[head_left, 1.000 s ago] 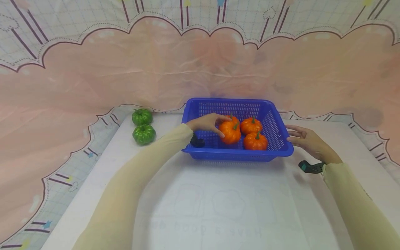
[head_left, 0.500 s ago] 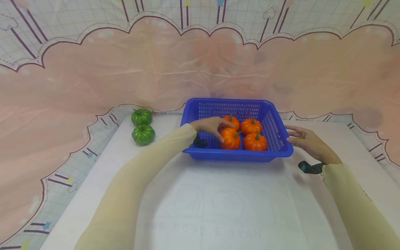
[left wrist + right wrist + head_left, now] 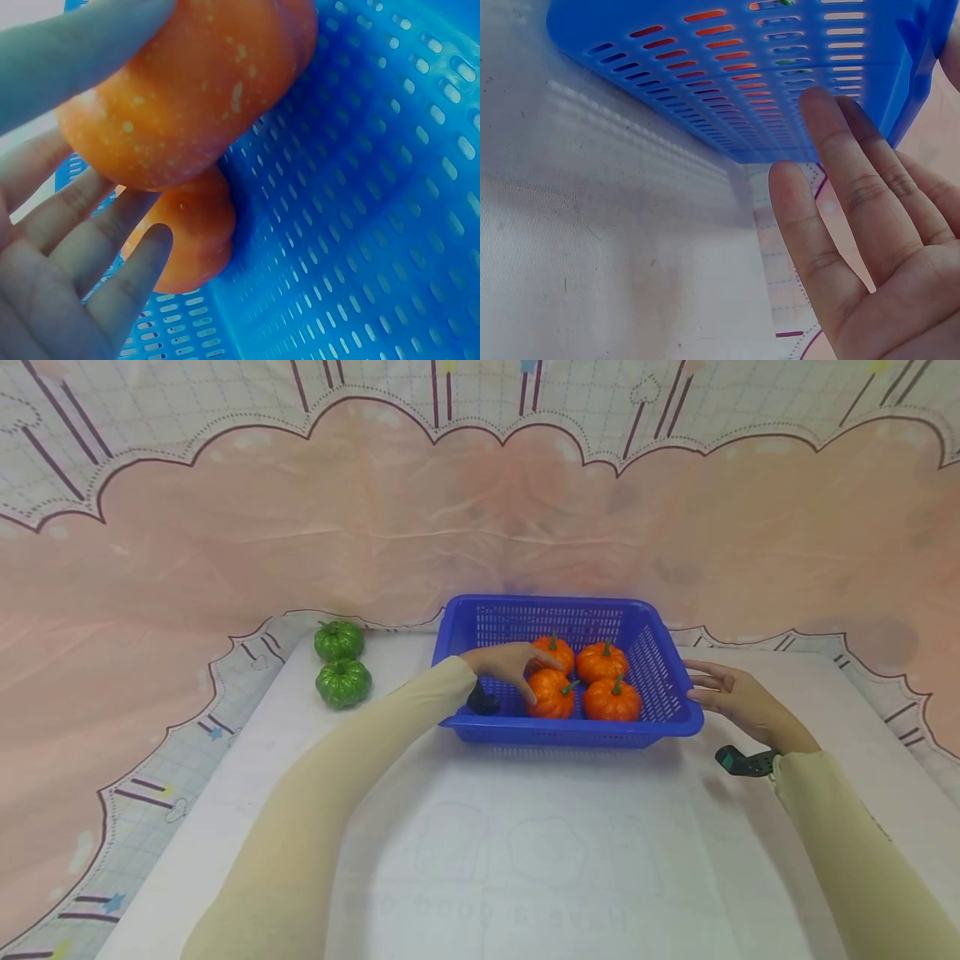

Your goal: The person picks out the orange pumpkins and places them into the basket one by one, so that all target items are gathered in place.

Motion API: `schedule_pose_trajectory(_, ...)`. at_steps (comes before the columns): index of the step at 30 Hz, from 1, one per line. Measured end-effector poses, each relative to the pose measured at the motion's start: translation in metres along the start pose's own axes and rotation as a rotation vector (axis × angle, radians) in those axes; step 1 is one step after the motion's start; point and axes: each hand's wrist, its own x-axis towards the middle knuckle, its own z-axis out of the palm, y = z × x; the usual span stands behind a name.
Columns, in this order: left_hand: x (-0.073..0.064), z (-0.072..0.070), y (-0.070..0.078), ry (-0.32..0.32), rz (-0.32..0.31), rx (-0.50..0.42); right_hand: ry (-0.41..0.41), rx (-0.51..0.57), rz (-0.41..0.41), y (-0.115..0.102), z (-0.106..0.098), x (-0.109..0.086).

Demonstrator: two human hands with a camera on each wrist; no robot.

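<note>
In the head view my left hand (image 3: 510,664) reaches into a blue plastic basket (image 3: 551,735). Its thumb and fingers span a small orange pumpkin (image 3: 550,695), which lies tilted with its green stem toward the right. The left wrist view has the thumb across this pumpkin (image 3: 195,97), the fingers (image 3: 75,217) on its other side. Several orange pumpkins sit in the basket, among them one at the front right (image 3: 612,700) and one behind it (image 3: 602,662). At the basket's right end my right hand (image 3: 738,702) has its fingers extended against or close to the wall (image 3: 705,82).
Two green pumpkins (image 3: 343,683) stand on the white table (image 3: 525,835) left of the basket. A patterned cloth (image 3: 480,518) hangs behind. Each wrist wears a dark band, the right one (image 3: 746,762) just above the tabletop.
My left hand has lowered the orange pumpkin toward the front left of the basket, and its stem has tipped right. A pumpkin behind it shows more. The right hand stays put.
</note>
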Motion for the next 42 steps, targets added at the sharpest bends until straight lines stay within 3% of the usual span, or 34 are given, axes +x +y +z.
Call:
schedule_pose_trajectory(28,-0.0002,-0.0017,-0.0046,0.033,-0.091,0.027,0.004,-0.031,-0.003,-0.0007,-0.0005,0.0005)
schedule_pose_trajectory(42,0.0026,-0.0008,-0.0043,0.048,-0.064,0.031,0.000,-0.004,-0.001,-0.0002,-0.0001,0.0003)
